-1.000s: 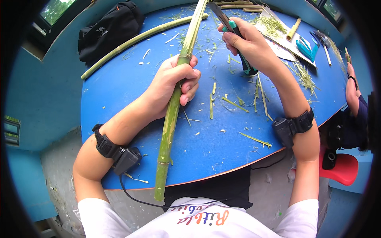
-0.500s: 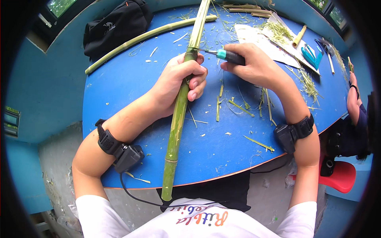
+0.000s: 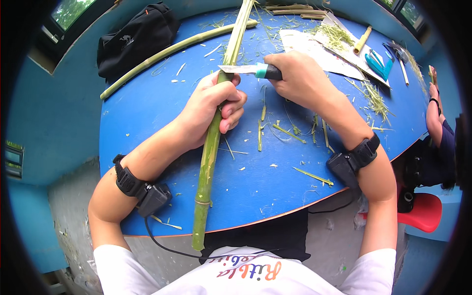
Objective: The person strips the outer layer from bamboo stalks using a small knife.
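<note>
My left hand (image 3: 216, 103) is closed round a long green bamboo stalk (image 3: 206, 172), which slants from the far side of the table down toward my lap. Beyond this hand the stalk's skin is scraped to a paler colour, while the near part stays green, with a ring-like node low down. In my closed right hand (image 3: 297, 76) is a utility knife (image 3: 268, 71) with a black and teal handle. Its blade lies flat-side up across the bamboo, just beyond my left thumb, at the border of the scraped part.
Shavings (image 3: 376, 101) and slivers litter the blue table (image 3: 265, 182). A second stalk (image 3: 167, 51) lies by a black bag (image 3: 137, 37) at far left. Paper (image 3: 305, 49), a short bamboo piece (image 3: 363, 40) and a teal tool (image 3: 378, 65) lie at far right. Another person's arm (image 3: 433, 115) shows beyond.
The knife has turned so the blade's flat side shows, and sits a little nearer and further left on the bamboo. The whole scene has shifted slightly left.
</note>
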`<action>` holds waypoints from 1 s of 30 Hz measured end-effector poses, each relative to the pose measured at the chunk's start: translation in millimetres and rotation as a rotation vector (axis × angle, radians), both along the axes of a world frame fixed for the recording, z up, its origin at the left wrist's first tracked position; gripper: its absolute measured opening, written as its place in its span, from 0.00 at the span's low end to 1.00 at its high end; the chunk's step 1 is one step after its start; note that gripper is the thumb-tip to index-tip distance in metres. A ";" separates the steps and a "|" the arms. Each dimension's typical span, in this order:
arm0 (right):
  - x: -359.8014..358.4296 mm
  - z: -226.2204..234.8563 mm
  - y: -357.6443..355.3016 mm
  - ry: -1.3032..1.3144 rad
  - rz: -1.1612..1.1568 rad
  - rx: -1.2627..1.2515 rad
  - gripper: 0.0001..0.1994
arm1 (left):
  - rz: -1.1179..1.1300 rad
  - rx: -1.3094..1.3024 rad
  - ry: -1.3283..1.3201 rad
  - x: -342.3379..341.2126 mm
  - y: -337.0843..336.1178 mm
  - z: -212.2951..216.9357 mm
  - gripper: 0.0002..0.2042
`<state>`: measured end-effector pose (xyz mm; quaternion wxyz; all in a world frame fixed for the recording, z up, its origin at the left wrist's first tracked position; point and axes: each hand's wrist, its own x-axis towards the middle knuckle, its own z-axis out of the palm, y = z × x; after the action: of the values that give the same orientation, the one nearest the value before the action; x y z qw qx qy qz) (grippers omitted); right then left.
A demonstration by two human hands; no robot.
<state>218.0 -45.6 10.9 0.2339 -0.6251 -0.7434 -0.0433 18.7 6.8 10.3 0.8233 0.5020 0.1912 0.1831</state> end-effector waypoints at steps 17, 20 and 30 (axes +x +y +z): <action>18.6 -9.9 24.3 -0.009 -0.194 -0.066 0.09 | -0.051 -0.006 0.041 -5.6 -5.3 -1.7 0.07; 27.2 -6.6 15.7 0.071 -0.221 -0.072 0.11 | -0.034 -0.052 -0.014 -4.5 -0.5 -0.7 0.07; 37.8 9.3 1.4 0.218 -0.259 -0.074 0.14 | -0.029 -0.051 -0.057 1.0 -2.4 -3.6 0.07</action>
<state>255.8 -44.1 20.2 0.2822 -0.7250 -0.6279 0.0222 19.7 4.4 6.8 0.8436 0.4781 0.1650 0.1804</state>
